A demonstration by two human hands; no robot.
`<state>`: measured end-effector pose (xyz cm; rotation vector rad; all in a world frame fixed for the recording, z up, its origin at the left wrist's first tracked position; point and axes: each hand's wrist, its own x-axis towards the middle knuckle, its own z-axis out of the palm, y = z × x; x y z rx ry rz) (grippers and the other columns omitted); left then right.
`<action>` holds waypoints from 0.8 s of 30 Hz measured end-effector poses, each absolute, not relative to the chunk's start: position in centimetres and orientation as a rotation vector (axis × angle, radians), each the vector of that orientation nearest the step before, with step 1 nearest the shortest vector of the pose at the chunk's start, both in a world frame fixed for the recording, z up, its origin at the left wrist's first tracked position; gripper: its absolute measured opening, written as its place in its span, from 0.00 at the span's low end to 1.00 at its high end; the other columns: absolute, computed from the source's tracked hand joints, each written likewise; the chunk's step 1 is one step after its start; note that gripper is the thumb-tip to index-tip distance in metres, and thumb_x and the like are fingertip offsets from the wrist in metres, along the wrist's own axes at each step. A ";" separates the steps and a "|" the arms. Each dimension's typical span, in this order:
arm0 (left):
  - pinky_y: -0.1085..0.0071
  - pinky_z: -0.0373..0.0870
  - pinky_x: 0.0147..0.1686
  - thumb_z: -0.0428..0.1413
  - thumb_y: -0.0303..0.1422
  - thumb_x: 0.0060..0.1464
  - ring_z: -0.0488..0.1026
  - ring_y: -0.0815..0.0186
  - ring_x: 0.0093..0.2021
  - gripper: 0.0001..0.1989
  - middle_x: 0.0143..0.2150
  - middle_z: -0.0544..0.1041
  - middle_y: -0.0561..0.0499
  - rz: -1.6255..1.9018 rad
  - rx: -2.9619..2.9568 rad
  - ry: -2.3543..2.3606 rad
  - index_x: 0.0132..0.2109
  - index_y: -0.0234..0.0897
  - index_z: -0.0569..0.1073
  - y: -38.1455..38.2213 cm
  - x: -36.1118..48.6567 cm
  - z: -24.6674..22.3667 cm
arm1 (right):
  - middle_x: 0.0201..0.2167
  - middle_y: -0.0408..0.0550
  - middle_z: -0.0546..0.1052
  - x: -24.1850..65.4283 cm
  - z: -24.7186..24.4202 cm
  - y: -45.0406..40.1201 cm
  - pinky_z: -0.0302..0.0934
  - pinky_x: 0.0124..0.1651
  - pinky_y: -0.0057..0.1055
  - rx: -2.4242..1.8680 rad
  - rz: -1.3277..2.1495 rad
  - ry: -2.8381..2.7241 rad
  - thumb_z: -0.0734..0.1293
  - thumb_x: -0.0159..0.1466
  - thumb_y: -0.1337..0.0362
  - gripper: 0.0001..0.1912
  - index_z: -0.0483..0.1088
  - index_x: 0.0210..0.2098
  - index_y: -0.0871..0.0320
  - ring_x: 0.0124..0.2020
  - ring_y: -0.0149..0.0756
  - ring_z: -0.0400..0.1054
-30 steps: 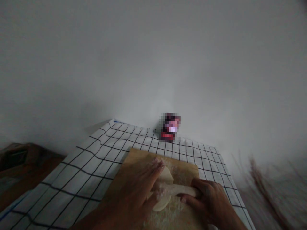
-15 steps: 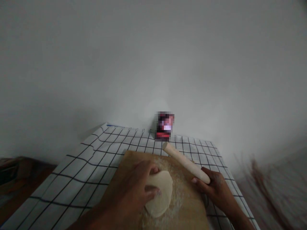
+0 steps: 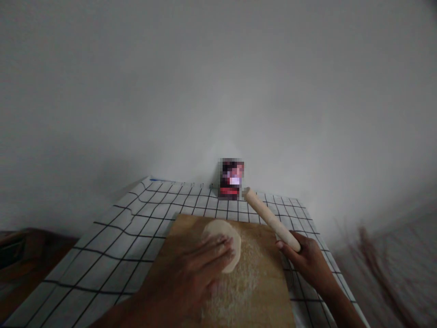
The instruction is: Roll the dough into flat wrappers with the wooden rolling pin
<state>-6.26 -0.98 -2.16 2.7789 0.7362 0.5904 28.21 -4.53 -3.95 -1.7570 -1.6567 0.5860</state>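
Under the fingers of my left hand (image 3: 201,269) lies a flat, pale round of dough (image 3: 221,228), partly covered by them. These fingers are stretched out over the dough, not wrapped round it. Beneath the dough is a wooden board (image 3: 269,291), dusted with white flour over its middle and right side. My right hand (image 3: 303,255) is closed round the lower end of a wooden rolling pin (image 3: 271,221). The pin is raised at a slant, its far end pointing up and to the left, over the board's right edge.
A white cloth with black grid lines (image 3: 112,248) covers the table. A blurred-out, dark and red upright object (image 3: 231,180) stands at the back against the grey wall (image 3: 218,91). Thin brownish twigs (image 3: 372,259) are at the right; a dark brown item (image 3: 20,250) is at the left.
The dough has moved away from me on the board. My left hand has gone from gripping its edge to lying flat on it. The rolling pin's far end has shifted right and up.
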 end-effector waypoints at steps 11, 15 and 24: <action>0.50 0.49 0.73 0.43 0.36 0.72 0.44 0.56 0.76 0.26 0.76 0.51 0.48 0.599 2.873 0.986 0.73 0.39 0.54 2.7 -2.3 1.6 | 0.21 0.37 0.58 28.2 -4.1 -4.4 0.46 0.26 0.28 -1.779 0.565 -1.568 0.66 0.65 0.43 0.24 0.67 0.28 0.58 0.24 0.30 0.52; 0.46 0.49 0.71 0.49 0.39 0.69 0.51 0.52 0.74 0.30 0.75 0.55 0.47 0.475 2.904 0.858 0.73 0.41 0.53 2.3 0.3 -1.6 | 0.21 0.37 0.57 28.4 -3.4 -4.7 0.46 0.26 0.27 -1.762 0.539 -1.530 0.65 0.65 0.44 0.24 0.65 0.26 0.57 0.24 0.30 0.52; 0.51 0.69 0.59 0.60 0.43 0.59 0.70 0.51 0.58 0.20 0.59 0.75 0.49 0.637 2.759 1.019 0.56 0.46 0.73 1.2 -1.2 -4.6 | 0.21 0.38 0.62 28.1 -4.1 -4.5 0.48 0.26 0.27 -1.741 0.550 -1.696 0.66 0.65 0.45 0.22 0.65 0.26 0.57 0.24 0.31 0.55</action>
